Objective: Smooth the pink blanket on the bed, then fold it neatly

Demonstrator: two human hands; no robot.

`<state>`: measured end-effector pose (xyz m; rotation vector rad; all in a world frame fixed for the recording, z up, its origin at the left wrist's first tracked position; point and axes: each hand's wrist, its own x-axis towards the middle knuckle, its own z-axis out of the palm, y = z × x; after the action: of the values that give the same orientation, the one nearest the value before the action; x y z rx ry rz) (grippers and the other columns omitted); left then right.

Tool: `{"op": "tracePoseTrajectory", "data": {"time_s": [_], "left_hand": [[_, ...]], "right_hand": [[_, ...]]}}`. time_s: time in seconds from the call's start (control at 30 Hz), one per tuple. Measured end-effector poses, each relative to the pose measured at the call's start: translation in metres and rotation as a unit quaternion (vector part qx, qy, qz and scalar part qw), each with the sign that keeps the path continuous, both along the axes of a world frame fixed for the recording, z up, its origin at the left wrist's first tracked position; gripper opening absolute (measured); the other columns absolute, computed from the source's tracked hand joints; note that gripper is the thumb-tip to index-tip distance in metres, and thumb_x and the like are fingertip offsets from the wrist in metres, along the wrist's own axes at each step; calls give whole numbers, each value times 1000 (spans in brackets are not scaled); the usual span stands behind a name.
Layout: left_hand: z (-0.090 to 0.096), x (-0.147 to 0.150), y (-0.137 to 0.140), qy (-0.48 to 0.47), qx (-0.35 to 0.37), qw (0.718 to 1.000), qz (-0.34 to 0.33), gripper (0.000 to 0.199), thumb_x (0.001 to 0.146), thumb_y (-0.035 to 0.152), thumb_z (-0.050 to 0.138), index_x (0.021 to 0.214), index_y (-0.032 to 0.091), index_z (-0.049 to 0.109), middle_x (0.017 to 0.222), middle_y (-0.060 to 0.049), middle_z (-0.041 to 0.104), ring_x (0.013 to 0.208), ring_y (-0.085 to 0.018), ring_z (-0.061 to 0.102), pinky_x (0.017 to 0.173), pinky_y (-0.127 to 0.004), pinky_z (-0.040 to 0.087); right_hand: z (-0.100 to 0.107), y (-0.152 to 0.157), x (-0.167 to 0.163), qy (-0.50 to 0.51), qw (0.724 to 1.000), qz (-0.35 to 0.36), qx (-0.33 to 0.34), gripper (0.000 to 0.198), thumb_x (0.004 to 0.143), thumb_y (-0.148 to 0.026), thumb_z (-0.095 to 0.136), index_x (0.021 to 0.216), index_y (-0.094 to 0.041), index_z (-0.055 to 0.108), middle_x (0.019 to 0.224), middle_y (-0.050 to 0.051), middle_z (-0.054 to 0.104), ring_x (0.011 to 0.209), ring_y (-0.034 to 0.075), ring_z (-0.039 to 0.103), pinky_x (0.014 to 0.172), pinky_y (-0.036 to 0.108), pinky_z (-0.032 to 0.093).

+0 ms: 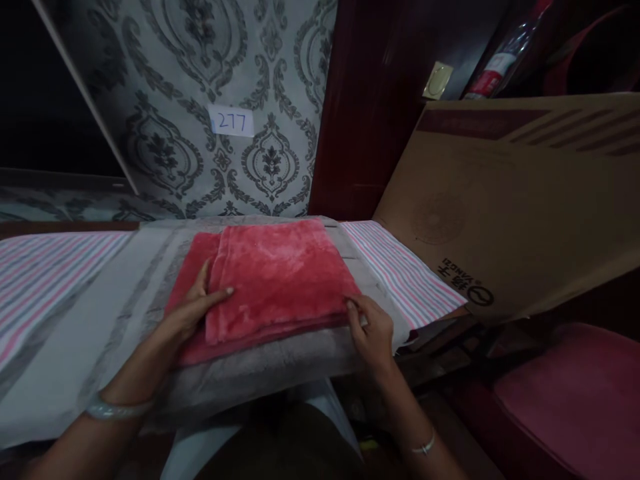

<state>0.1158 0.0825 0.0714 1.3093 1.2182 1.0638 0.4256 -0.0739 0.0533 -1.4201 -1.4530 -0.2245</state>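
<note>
A plush red blanket (pixel 285 267), folded into a thick rectangle, lies on a grey cloth (pixel 270 370) spread over the table. At its left side my left hand (pixel 195 303) rests with thumb and fingers apart, the thumb on top of the fold. Another red layer shows beneath and to the left of that hand. My right hand (pixel 370 327) pinches the blanket's near right corner between thumb and fingers. The folded layers show along the near edge.
A striped cloth (pixel 395 267) lies under the grey one, showing at both sides. To the right stands a large cardboard box (pixel 525 207), with a bottle (pixel 500 63) behind it. A pink cushioned seat (pixel 575 393) is at lower right. Patterned wallpaper (pixel 273 160) bears a paper marked 277 (pixel 233 121).
</note>
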Motion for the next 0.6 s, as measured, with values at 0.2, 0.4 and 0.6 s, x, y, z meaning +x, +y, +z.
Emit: {"op": "tracePoseTrajectory", "data": {"time_s": [0.2, 0.4, 0.6], "left_hand": [[-16, -1, -5, 68, 117, 991, -4, 103, 72, 27, 74, 160, 27, 20, 168, -6, 19, 155, -27, 18, 127, -44, 16], [-26, -7, -10, 124, 112, 986, -15, 99, 78, 32, 67, 161, 18, 14, 168, -10, 19, 154, -26, 19, 128, -47, 14], [-17, -14, -17, 168, 122, 978, 30, 88, 81, 47, 64, 157, 19, 29, 156, -17, 41, 139, -33, 47, 115, -51, 42]], "right_hand": [[41, 73, -25, -172, 968, 112, -147, 55, 100, -44, 47, 149, -20, 48, 150, 13, 52, 141, 27, 44, 116, 49, 36], [-9, 89, -48, -269, 902, 131, -312, 70, 98, -57, 49, 159, -29, 30, 168, 6, 21, 154, 31, 17, 122, 58, 18], [-11, 82, -45, -258, 898, 137, -329, 70, 97, -57, 48, 159, -29, 30, 168, 6, 20, 154, 32, 18, 121, 57, 19]]}}
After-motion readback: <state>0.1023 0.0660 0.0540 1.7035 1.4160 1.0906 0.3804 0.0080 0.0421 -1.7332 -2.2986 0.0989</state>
